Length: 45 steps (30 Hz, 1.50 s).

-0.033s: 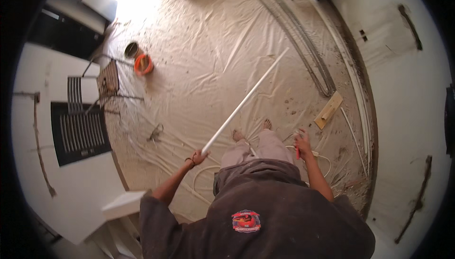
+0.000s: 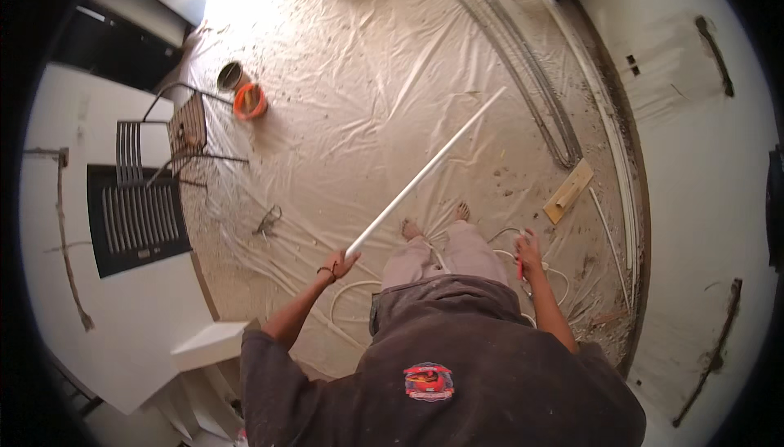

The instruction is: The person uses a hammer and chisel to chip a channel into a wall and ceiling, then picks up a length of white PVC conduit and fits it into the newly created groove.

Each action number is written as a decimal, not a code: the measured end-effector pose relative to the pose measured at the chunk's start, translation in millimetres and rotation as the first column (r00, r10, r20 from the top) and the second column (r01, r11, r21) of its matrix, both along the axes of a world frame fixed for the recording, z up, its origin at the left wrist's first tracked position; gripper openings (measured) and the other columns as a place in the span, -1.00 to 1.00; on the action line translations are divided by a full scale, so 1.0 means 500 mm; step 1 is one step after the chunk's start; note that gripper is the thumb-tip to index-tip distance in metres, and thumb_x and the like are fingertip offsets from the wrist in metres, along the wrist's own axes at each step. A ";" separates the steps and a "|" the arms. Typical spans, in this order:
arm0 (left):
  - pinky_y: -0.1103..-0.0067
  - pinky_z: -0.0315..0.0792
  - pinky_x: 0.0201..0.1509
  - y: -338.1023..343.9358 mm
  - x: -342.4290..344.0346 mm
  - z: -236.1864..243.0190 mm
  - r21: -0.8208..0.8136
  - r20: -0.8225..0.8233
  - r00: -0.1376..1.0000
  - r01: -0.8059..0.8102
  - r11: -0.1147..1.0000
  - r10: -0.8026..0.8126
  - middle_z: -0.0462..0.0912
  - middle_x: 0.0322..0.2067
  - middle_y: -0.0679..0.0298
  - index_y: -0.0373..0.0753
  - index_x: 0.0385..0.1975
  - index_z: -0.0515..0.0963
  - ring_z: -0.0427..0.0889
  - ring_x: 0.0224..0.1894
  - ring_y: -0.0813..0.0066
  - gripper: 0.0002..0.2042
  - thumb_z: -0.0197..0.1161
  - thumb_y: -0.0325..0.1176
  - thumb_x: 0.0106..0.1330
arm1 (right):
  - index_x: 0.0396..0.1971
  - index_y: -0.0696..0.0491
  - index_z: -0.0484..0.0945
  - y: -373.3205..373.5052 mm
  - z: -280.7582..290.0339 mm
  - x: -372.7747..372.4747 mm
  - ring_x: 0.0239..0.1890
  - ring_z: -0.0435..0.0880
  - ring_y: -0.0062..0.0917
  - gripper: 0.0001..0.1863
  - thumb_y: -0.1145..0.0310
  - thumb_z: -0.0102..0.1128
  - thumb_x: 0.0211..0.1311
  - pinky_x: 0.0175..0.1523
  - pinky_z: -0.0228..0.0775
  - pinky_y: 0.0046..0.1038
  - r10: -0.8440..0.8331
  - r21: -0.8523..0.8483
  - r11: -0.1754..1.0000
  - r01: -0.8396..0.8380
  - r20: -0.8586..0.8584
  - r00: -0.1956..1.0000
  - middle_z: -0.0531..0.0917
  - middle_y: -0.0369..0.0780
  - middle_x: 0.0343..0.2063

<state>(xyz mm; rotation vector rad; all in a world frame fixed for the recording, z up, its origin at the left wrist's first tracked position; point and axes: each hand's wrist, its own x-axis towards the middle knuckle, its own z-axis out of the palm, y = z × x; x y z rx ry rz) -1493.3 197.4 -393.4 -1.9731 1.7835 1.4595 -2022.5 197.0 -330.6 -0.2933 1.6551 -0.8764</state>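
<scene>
My left hand [image 2: 343, 264] is closed around the lower end of a long, thin white pipe [image 2: 425, 172]. The pipe slants up and away to the right over the floor, clear of my feet. My right hand [image 2: 529, 252], by my right thigh, has its fingers curled around a small tool with a red handle [image 2: 520, 270]; its working end is hidden. A pale cable [image 2: 563, 282] loops over the floor beside and behind that hand. More of the cable [image 2: 333, 308] curves below my left hand.
Wrinkled plastic sheeting [image 2: 351, 136] covers the floor. At right lie a wooden float [image 2: 569, 191], grey bent conduits [image 2: 531, 100] and white strips [image 2: 624, 177] along the wall. A metal chair [image 2: 189, 127], a dark bucket [image 2: 229, 77] and an orange bucket [image 2: 251, 110] stand at left.
The whole view has shifted slightly. My right hand sits a little farther right and lower in the picture, the red handle still in it. The left hand keeps its hold on the pipe.
</scene>
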 end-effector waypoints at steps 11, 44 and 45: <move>0.22 0.43 -0.12 -0.177 -0.041 -0.323 0.059 0.171 0.973 0.144 0.988 -0.152 0.61 -0.31 -0.07 -0.25 -0.25 0.56 0.57 -0.21 -0.06 -0.44 -0.16 0.16 0.30 | 0.03 0.11 0.28 0.369 -0.093 -0.175 -0.45 0.49 -0.53 -0.59 0.31 0.07 0.21 -0.40 0.36 -0.45 0.284 0.284 0.940 -0.188 -0.348 0.893 0.51 -0.20 -0.41; 0.28 0.48 -0.19 -0.074 0.128 -0.681 0.265 0.428 0.895 0.006 0.964 -0.124 0.63 -0.32 0.04 -0.20 -0.26 0.46 0.61 -0.22 0.06 -0.59 -0.04 0.07 0.32 | -0.11 0.12 0.30 0.377 -0.246 -0.103 -0.42 0.37 -0.51 -0.66 0.21 0.05 0.25 -0.36 0.21 -0.48 0.414 0.696 0.695 -0.182 -0.180 0.892 0.42 -0.16 -0.41; 0.27 0.48 -0.18 -0.123 0.110 -0.673 0.228 0.397 0.901 0.088 0.970 -0.175 0.63 -0.32 0.04 -0.20 -0.25 0.45 0.61 -0.22 0.06 -0.59 -0.04 0.07 0.32 | -0.10 0.13 0.30 0.414 -0.275 -0.074 -0.39 0.37 -0.50 -0.65 0.21 0.05 0.25 -0.33 0.20 -0.47 0.370 0.666 0.731 -0.149 -0.203 0.906 0.42 -0.15 -0.38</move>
